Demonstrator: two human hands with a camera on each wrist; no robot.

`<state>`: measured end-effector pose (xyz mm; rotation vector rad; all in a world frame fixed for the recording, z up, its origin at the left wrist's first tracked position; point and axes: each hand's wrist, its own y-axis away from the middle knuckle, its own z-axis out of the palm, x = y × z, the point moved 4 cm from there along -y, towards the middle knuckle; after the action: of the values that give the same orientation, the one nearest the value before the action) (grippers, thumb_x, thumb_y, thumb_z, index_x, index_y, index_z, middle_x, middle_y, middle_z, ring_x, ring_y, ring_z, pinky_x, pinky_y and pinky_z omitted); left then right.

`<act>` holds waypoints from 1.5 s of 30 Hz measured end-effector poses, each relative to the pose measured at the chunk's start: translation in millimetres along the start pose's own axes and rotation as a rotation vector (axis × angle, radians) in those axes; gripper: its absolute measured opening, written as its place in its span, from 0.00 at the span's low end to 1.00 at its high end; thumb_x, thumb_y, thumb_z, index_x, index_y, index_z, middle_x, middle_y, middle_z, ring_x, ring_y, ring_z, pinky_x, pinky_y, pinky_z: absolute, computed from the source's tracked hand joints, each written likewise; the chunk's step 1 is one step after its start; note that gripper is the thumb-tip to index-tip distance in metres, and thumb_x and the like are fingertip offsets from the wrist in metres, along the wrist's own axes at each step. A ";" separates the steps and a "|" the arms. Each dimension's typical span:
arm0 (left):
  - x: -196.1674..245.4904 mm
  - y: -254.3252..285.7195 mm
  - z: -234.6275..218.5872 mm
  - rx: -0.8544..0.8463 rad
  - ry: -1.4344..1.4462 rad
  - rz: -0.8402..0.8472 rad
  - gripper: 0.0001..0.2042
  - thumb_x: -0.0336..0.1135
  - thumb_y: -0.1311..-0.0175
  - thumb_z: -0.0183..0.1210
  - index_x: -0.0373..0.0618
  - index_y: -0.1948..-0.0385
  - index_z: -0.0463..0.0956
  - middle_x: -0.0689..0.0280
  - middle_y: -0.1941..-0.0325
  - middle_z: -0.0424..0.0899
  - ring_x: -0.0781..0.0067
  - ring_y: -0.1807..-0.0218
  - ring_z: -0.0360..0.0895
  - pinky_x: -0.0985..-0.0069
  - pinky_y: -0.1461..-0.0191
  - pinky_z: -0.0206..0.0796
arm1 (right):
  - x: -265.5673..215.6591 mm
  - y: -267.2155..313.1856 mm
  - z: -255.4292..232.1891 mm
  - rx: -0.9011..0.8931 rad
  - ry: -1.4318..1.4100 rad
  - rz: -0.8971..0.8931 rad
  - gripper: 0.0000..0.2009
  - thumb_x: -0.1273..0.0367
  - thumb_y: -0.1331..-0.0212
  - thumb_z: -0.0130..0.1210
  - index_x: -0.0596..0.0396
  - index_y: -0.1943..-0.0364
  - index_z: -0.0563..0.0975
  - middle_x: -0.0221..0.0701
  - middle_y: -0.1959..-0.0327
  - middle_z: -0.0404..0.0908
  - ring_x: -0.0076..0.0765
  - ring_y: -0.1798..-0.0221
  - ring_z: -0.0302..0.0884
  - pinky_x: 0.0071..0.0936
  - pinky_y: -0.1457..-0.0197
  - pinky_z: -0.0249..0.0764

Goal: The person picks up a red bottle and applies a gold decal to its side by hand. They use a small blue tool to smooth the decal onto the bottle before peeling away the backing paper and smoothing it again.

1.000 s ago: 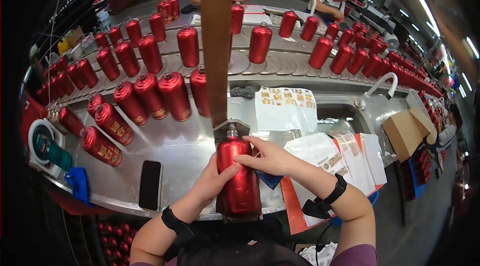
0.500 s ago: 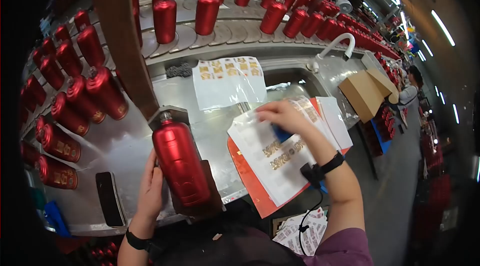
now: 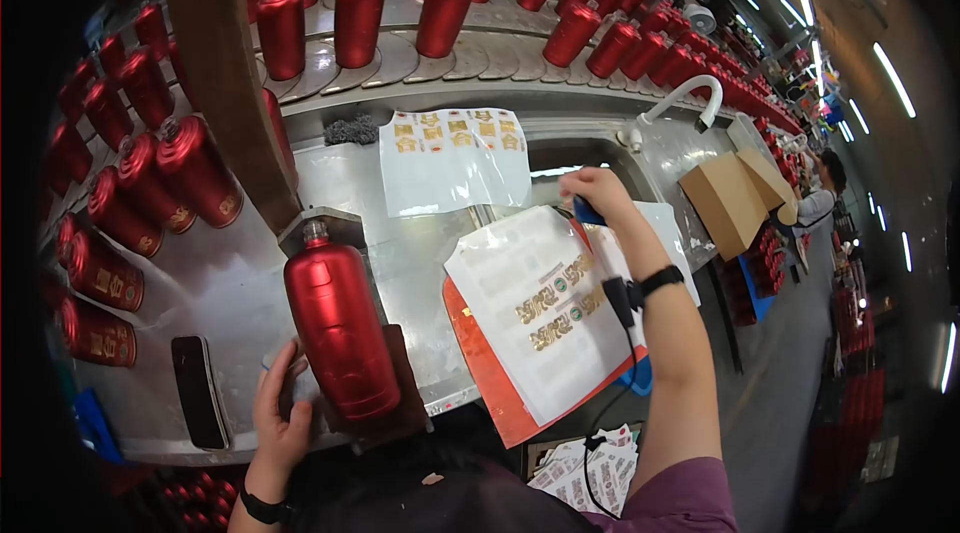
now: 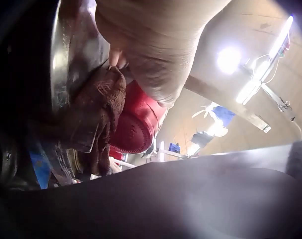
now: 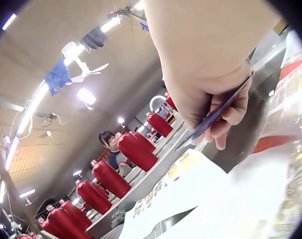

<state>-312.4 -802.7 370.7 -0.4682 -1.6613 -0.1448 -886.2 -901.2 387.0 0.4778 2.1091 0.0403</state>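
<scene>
A shiny red bottle (image 3: 340, 328) with a clear glass neck leans in a holder padded with brown cloth (image 3: 412, 388). My left hand (image 3: 280, 413) is beside the bottle's lower left side, its fingers loosely bent. In the left wrist view, the fingertips (image 4: 118, 59) are at the edge of the brown cloth near the bottle's base (image 4: 136, 127). My right hand (image 3: 605, 195) pinches a thin, flat dark blue scraper (image 5: 218, 112) between thumb and fingers. It hovers over the far end of the sheets with gold decals (image 3: 545, 293), near the sink.
Another decal sheet (image 3: 455, 163) lies by the sink (image 3: 575, 155) and white faucet (image 3: 690, 98). Red bottles stand on the conveyor (image 3: 400, 63) and at left. A phone (image 3: 198, 393) lies on the steel table. A wooden post (image 3: 215, 63) rises behind the holder.
My right hand has left the bottle and moved right, over the sheets, with the blue scraper. My left hand has slid down the bottle's side. The head view has swung right.
</scene>
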 end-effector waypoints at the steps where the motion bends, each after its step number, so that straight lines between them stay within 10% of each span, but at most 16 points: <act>1: -1.3 6.0 -4.9 0.006 -0.074 -0.005 0.30 0.44 0.30 0.53 0.31 0.32 0.63 0.49 0.32 0.68 0.55 0.30 0.68 0.62 0.30 0.63 | -1.5 -20.3 7.7 0.044 0.007 -0.008 0.14 0.61 0.42 0.66 0.61 0.66 0.86 0.27 0.73 0.84 0.20 0.72 0.75 0.22 0.65 0.71; 12: 0.8 16.7 -17.8 0.152 -0.203 -0.077 0.21 0.42 0.32 0.55 0.34 0.46 0.77 0.51 0.47 0.82 0.59 0.49 0.80 0.68 0.42 0.70 | -51.2 -152.6 31.9 0.382 0.505 0.001 0.22 0.53 0.51 0.70 0.61 0.69 0.85 0.46 0.69 0.86 0.48 0.62 0.86 0.39 0.56 0.78; 17: -2.8 13.6 -20.4 0.152 -0.177 -0.107 0.22 0.46 0.32 0.57 0.35 0.49 0.79 0.53 0.50 0.84 0.61 0.52 0.80 0.69 0.45 0.70 | -39.8 -199.6 36.7 -0.059 0.466 0.047 0.23 0.54 0.57 0.76 0.61 0.67 0.85 0.33 0.75 0.84 0.29 0.73 0.78 0.31 0.64 0.76; 28: -6.2 11.9 -25.3 0.171 -0.129 -0.173 0.21 0.47 0.30 0.55 0.36 0.51 0.80 0.56 0.54 0.85 0.64 0.55 0.81 0.70 0.48 0.71 | -42.9 -184.4 45.7 -0.125 0.141 0.060 0.12 0.68 0.56 0.76 0.53 0.76 0.79 0.24 0.79 0.79 0.20 0.79 0.71 0.22 0.75 0.67; 38: -7.7 10.6 -30.0 0.178 -0.171 -0.159 0.19 0.45 0.29 0.54 0.37 0.52 0.81 0.57 0.55 0.86 0.64 0.55 0.81 0.71 0.48 0.70 | -17.5 -159.4 31.1 0.147 -0.302 0.057 0.12 0.70 0.48 0.70 0.59 0.59 0.87 0.29 0.65 0.87 0.22 0.63 0.79 0.22 0.58 0.73; 42: -8.6 9.4 -27.6 0.191 -0.164 -0.164 0.18 0.44 0.29 0.54 0.37 0.53 0.81 0.57 0.56 0.86 0.64 0.56 0.81 0.71 0.48 0.70 | -6.1 -159.3 32.0 0.345 -0.073 -0.098 0.13 0.68 0.46 0.68 0.58 0.57 0.86 0.32 0.66 0.88 0.26 0.65 0.82 0.25 0.58 0.75; 45: -6.8 8.7 -28.4 0.193 -0.179 -0.165 0.17 0.43 0.29 0.54 0.36 0.53 0.81 0.57 0.56 0.86 0.64 0.56 0.81 0.71 0.49 0.70 | -46.9 -126.2 43.0 0.545 0.482 -0.265 0.09 0.61 0.39 0.59 0.49 0.64 0.83 0.39 0.69 0.86 0.47 0.64 0.85 0.39 0.61 0.77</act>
<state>-282.5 -806.5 366.9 -0.2017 -1.8690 -0.0643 -868.9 -1040.9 374.0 0.5364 2.6427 -0.6440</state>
